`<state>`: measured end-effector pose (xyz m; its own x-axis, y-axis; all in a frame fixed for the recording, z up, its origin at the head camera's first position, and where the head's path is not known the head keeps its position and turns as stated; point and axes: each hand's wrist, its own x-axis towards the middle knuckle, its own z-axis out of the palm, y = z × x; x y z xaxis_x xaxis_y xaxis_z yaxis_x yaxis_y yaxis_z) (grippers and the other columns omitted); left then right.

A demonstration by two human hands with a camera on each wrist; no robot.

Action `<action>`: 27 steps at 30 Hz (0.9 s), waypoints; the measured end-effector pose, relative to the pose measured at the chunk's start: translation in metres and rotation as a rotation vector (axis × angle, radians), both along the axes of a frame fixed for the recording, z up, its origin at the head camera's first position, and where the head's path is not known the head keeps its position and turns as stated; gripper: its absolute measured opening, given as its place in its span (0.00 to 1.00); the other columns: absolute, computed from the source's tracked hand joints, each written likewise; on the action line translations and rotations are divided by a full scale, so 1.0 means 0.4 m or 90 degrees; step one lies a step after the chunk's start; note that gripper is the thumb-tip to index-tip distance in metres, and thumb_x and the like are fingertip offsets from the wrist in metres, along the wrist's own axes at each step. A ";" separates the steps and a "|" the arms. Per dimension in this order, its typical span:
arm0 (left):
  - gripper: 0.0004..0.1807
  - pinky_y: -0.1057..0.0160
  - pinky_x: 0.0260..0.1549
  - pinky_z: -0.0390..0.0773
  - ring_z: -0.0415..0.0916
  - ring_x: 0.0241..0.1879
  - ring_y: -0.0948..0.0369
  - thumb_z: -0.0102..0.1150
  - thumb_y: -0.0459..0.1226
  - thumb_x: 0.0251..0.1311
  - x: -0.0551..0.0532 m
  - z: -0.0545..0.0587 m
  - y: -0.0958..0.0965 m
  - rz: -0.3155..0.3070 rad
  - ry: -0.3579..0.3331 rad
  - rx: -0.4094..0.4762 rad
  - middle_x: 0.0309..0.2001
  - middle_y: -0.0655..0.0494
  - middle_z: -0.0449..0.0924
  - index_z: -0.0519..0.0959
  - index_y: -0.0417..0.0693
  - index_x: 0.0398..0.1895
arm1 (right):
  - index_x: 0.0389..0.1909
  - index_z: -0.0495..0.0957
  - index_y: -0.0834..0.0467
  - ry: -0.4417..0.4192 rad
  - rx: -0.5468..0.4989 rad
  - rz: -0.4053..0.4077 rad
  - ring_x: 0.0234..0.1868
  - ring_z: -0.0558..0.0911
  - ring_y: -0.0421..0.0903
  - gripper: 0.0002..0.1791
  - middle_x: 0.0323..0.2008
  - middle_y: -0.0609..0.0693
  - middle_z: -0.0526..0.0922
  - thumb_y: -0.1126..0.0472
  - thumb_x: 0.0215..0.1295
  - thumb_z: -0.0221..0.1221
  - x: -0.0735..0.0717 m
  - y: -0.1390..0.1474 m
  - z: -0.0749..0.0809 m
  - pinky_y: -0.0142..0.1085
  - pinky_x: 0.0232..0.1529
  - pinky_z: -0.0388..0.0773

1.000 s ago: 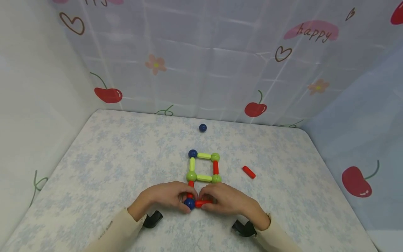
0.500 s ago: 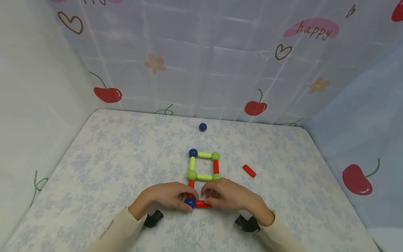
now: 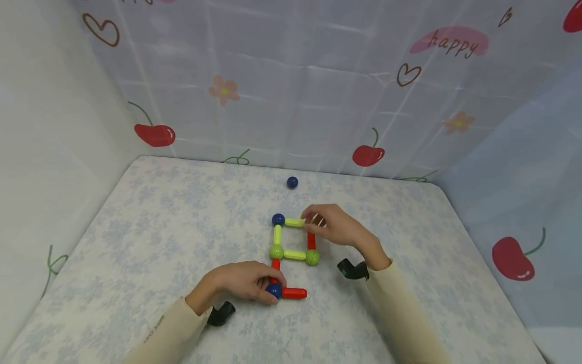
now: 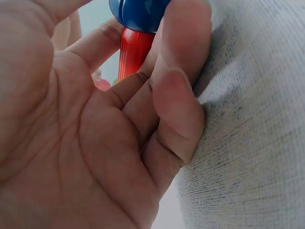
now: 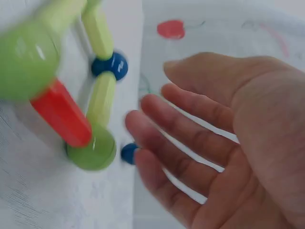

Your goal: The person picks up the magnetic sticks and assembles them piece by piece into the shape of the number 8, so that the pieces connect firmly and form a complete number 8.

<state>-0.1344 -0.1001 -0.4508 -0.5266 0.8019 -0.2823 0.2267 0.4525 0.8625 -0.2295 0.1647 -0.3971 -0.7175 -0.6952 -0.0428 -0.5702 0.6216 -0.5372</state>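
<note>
My left hand holds the near blue ball between thumb and fingers; in the left wrist view this ball has a red rod attached. From it another red rod points right, its far end free. A red rod also joins it to a green ball, a corner of a square of magnetic rods and balls. My right hand, fingers spread and holding nothing, is over the square's far right corner, hiding the green ball there in the head view.
A loose blue ball lies near the back of the table. Behind it hangs a printed curtain. Black wrist cameras sit at both sleeves. The loose red rod right of the square is hidden under my right wrist.
My right hand has let go of the near red rod and moved away toward the back, over the square's far right corner. My left hand has stayed on the near blue ball.
</note>
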 end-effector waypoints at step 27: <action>0.11 0.70 0.26 0.67 0.68 0.22 0.68 0.67 0.41 0.63 0.001 0.007 0.004 0.018 -0.014 -0.017 0.23 0.62 0.72 0.82 0.58 0.48 | 0.76 0.59 0.56 -0.003 0.057 -0.103 0.56 0.78 0.61 0.31 0.70 0.65 0.64 0.64 0.75 0.53 -0.259 -0.107 -0.067 0.52 0.59 0.75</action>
<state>-0.1342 -0.0986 -0.4480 -0.5421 0.7790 -0.3153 0.1948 0.4814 0.8546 -0.3329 0.1217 -0.4240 -0.8191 -0.5642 -0.1038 -0.4564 0.7506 -0.4779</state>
